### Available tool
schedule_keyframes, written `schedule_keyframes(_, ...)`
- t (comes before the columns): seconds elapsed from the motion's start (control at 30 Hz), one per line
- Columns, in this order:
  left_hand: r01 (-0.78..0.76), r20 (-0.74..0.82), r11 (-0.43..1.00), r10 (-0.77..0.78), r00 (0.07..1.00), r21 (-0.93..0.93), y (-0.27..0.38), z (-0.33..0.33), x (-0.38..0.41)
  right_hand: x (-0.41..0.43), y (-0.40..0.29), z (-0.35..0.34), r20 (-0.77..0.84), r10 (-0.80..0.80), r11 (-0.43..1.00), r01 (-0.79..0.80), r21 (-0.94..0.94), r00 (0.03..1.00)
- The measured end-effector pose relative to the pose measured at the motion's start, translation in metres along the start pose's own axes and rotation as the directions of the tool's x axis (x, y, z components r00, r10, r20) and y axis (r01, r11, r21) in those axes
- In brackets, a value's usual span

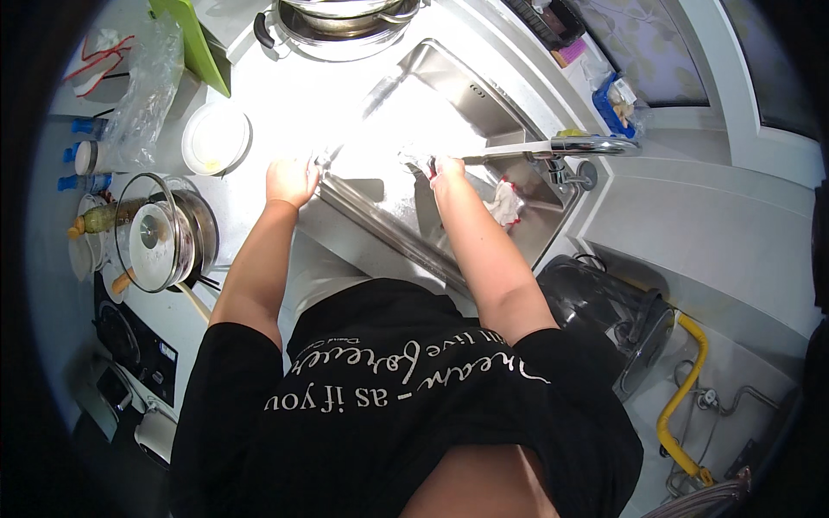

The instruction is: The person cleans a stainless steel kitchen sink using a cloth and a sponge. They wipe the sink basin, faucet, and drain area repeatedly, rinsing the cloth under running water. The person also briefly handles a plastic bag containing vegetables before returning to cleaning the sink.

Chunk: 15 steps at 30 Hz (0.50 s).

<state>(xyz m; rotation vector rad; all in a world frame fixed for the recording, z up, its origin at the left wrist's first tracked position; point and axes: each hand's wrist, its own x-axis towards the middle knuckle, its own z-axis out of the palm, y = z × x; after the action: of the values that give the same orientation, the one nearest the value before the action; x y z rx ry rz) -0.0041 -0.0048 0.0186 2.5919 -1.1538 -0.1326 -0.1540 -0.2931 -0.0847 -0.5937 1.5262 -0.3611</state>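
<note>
My right hand (pixel 448 169) is over the stainless steel sink (pixel 453 74), below the end of the chrome faucet (pixel 592 146). It grips a crumpled whitish cloth (pixel 416 157) with a bit of red at its edge, partly lost in glare. A second white cloth (pixel 504 204) with a red border lies in the sink, right of my forearm. My left hand (pixel 291 181) is at the sink's left corner, fingers curled beside a shiny metal part. Glare hides whether it holds anything there.
A white plate (pixel 215 139) lies on the left counter, near a glass-lidded pan (pixel 155 233) and a green cutting board (pixel 194 45). Behind the sink stands a steel pot (pixel 343 26). A blue basket (pixel 615 103) sits by the window. A yellow hose (pixel 686 382) runs low on the right.
</note>
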Motion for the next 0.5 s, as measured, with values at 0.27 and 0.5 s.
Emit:
schedule_keyframes(0.27, -0.061, -0.129, 0.998, 0.061, 0.990, 0.004, -0.008, 0.012, -0.001, -0.002, 0.004, -0.005, -0.050, -0.243, 0.970, 0.242, -0.019, 0.969)
schedule_keyframes(0.5, -0.045, -0.100, 0.999, 0.047, 0.994, 0.023, -0.004, 0.012, 0.003, 0.017, 0.013, -0.007, -0.061, -0.320, 0.915, 0.292, -0.279, 0.945)
